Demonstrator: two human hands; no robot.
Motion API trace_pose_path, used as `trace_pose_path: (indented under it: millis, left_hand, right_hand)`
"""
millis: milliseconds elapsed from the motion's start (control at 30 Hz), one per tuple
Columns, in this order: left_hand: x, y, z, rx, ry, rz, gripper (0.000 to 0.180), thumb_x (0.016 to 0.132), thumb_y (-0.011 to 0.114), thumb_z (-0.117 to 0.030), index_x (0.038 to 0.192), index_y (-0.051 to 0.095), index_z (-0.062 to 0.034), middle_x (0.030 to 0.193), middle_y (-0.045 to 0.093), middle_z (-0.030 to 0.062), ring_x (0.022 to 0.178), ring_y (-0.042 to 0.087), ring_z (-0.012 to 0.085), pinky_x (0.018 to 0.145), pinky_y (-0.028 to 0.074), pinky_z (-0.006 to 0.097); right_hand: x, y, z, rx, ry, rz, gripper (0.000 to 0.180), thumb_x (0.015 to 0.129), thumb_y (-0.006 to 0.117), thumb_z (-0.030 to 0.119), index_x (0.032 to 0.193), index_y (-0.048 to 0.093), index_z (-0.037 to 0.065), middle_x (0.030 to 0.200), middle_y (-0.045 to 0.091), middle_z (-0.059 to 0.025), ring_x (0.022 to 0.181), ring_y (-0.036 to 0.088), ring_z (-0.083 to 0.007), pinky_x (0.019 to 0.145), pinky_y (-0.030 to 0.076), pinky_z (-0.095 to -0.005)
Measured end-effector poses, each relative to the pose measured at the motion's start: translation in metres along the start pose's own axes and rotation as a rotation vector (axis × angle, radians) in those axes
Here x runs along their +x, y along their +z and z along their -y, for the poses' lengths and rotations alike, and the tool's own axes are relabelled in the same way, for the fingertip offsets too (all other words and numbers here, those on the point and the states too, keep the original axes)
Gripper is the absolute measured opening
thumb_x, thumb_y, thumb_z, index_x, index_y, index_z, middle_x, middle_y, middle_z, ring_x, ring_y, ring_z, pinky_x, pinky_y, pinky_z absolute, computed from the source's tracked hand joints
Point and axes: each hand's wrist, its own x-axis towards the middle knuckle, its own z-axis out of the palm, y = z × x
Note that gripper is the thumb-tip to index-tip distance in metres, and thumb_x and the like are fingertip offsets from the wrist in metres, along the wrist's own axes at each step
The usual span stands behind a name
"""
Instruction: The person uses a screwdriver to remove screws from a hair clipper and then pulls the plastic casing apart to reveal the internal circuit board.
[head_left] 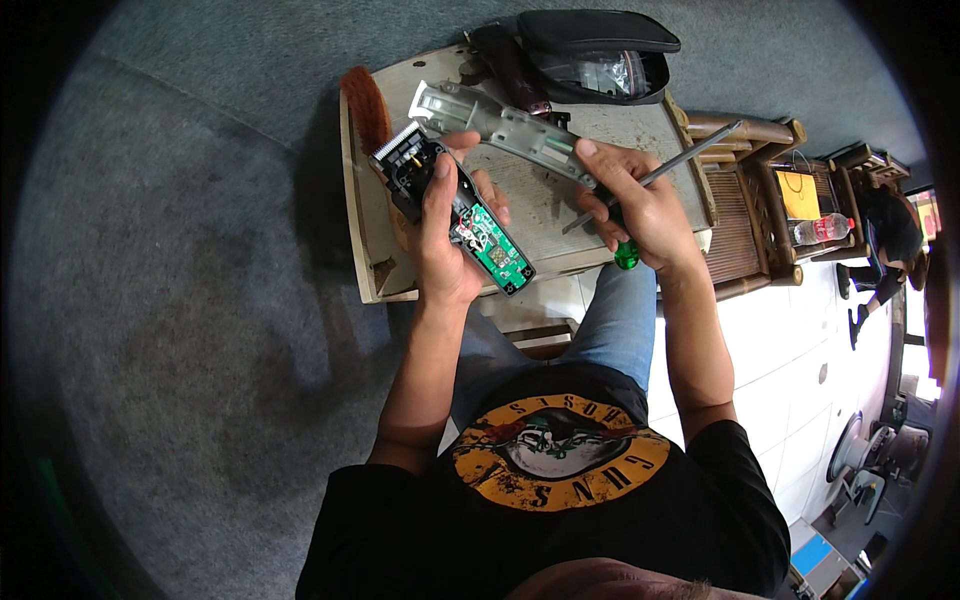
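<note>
Nearest the camera: black T-shirt (560,450), round yellow print, worn by the person, on the near side of the wooden table (640,240).

Hair clipper body (465,200), black, opened, metal blade at the far end, green circuit board (505,255) exposed; held above the table's left half. Left hand (448,235) grips it, thumb across its face.

Translucent grey housing shell (530,138), above the table's middle; pinched between thumb and fingers of the right hand (635,195). Also in that hand: slender metal rod (690,156) and green handle (627,255); whether one tool, cannot tell.

Brown brush (367,108), table's far left corner. Dark maroon clipper (510,65) and open black zip case (600,32), table's far edge; clear plastic bags (615,72) inside the latter.

Right of table: bamboo seat (735,220); beyond, yellow paper bag (797,195) and red-capped bottle (825,230).
</note>
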Motion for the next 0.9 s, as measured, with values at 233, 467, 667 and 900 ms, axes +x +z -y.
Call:
trace_pose_path:
  millis: [233, 467, 667, 900]
  left_hand:
    - [0.0034, 0.0066, -0.0017, 0.057, 0.038, 0.062, 0.073, 0.103, 0.057, -0.042, 0.155, 0.034, 0.0047, 0.128, 0.052, 0.0179, 0.065, 0.053, 0.009, 0.062, 0.048, 0.027]
    - [0.0041, 0.0044, 0.0002, 0.064, 0.032, 0.068, 0.075, 0.101, 0.061, -0.04, 0.155, 0.035, 0.0053, 0.091, 0.065, 0.0073, 0.064, 0.055, 0.0078, 0.061, 0.049, 0.026]
    - [0.0043, 0.0077, -0.0002, 0.028, 0.031, 0.036, 0.075, 0.102, 0.061, -0.04, 0.155, 0.035, 0.0057, 0.074, 0.057, 0.0026, 0.062, 0.055, 0.0088, 0.062, 0.048, 0.026]
    - [0.0035, 0.0048, 0.0006, 0.063, 0.015, 0.047, 0.073, 0.102, 0.062, -0.039, 0.154, 0.037, 0.0053, 0.065, 0.051, 0.0, 0.06, 0.054, 0.0102, 0.062, 0.048, 0.026]
  right_hand:
    - [0.0002, -0.0044, -0.0047, -0.085, -0.023, 0.036, 0.042, 0.105, 0.058, 0.042, 0.089, 0.068, 0.004, 0.057, 0.048, 0.0033, 0.043, 0.042, -0.0031, 0.038, 0.033, -0.0214]
    - [-0.0021, -0.0018, -0.0027, -0.061, -0.012, 0.012, 0.048, 0.106, 0.057, 0.044, 0.124, 0.07, 0.001, 0.057, 0.047, 0.0032, 0.043, 0.04, -0.0032, 0.039, 0.032, -0.0214]
    - [-0.0011, -0.0017, -0.0034, -0.017, -0.042, 0.01, 0.041, 0.106, 0.056, 0.04, 0.111, 0.07, 0.001, 0.059, 0.046, 0.0033, 0.043, 0.039, -0.0029, 0.039, 0.032, -0.0214]
    - [0.0013, 0.0023, -0.0037, -0.028, -0.076, -0.052, 0.031, 0.105, 0.06, 0.032, 0.096, 0.064, 0.003, 0.059, 0.048, 0.0039, 0.044, 0.041, -0.0025, 0.038, 0.032, -0.0208]
